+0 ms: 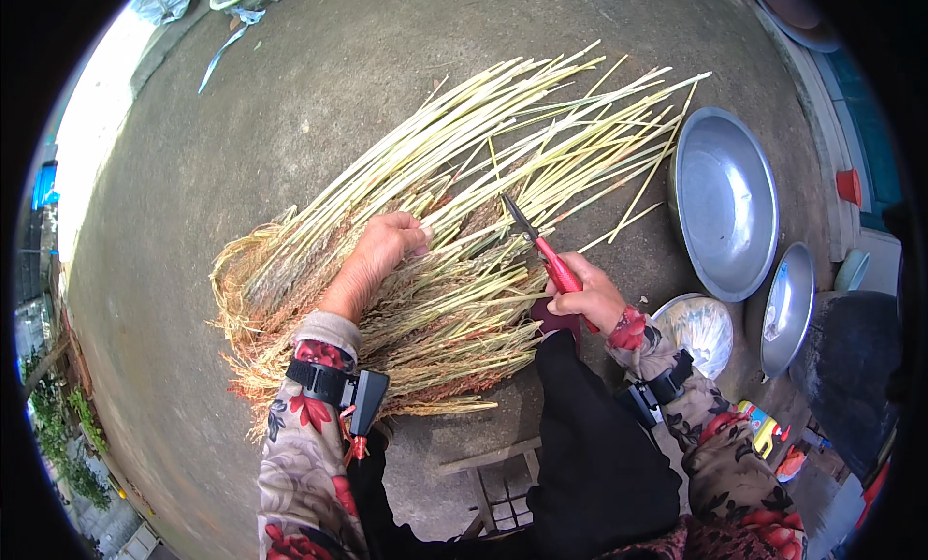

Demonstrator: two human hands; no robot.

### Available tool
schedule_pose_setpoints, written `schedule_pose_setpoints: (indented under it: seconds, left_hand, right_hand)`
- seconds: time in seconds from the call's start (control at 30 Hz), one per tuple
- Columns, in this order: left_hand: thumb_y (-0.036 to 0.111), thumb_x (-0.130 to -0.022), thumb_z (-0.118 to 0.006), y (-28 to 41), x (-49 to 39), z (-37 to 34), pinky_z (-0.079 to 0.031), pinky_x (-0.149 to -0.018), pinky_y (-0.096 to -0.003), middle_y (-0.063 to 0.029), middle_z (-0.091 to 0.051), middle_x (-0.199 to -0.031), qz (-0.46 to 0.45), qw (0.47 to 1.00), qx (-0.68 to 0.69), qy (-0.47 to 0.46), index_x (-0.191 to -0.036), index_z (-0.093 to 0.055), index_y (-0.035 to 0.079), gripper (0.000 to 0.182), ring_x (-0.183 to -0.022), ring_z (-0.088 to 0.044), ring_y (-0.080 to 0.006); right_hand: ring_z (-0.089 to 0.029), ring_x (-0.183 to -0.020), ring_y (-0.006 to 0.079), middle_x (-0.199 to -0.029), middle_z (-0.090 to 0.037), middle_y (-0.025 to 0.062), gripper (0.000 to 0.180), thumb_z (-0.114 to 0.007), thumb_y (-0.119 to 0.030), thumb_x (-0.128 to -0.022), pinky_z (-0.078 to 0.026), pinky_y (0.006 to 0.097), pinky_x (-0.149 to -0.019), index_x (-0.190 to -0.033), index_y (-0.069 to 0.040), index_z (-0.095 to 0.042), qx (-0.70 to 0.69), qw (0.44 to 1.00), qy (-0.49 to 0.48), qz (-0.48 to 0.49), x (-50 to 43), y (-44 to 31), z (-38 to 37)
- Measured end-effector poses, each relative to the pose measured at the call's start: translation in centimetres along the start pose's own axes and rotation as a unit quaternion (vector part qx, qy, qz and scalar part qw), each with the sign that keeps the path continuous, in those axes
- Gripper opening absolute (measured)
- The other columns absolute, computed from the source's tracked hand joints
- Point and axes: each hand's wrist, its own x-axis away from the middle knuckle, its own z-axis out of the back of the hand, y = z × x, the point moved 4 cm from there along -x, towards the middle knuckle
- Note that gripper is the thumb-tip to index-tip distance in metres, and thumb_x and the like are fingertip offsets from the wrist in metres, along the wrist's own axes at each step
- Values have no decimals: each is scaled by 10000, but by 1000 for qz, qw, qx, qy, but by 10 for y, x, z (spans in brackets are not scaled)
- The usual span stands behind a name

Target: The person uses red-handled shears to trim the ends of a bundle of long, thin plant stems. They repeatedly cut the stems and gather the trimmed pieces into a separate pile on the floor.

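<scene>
A large pile of dried grass stalks with seed heads (435, 320) lies on the concrete ground before me. Their pale bare stems (435, 132) point to the upper right, and the bushy reddish-brown heads (254, 299) lie at the left. My left hand (391, 242) pinches a pale stalk (475, 201) over the middle of the pile. In my right hand (591, 291) are red-handled pruning shears (554, 262), their dark blades pointing up and left over the stems. Whether the blades are apart is hard to tell.
A large metal basin (725, 204) leans at the right, with a smaller one (788, 310) beside it. A plastic-covered bowl (696, 331) and a yellow bottle (760, 426) are near my right arm. A wooden stool frame (493, 458) stands below the pile. A blue strip (221, 59) lies at the upper left.
</scene>
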Motion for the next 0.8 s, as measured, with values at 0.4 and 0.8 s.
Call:
schedule_pose_setpoints:
  seconds: [0.4,0.8]
  left_hand:
    - [210,-867,-635,0,0,2,-439,-703,-267,0,-624,-752,1,999,2,-38,-865,-671,18,195,-728,-532,-106]
    - [191,-826,-712,-22,-2,35,-461,-703,-276,-10,-667,-782,9,997,-78,-16,-938,-701,27,199,-713,-553,-105]
  right_hand:
    - [-546,-787,110,-847,-565,25,538,-699,-38,-678,-454,265,-737,-1178,13,-506,28,999,-15,22,-2,-6,-9]
    - [-552,-769,104,-833,-565,26,521,-704,-68,-680,-452,254,-727,-1157,9,-510,8,1000,6,26,-3,-6,-6]
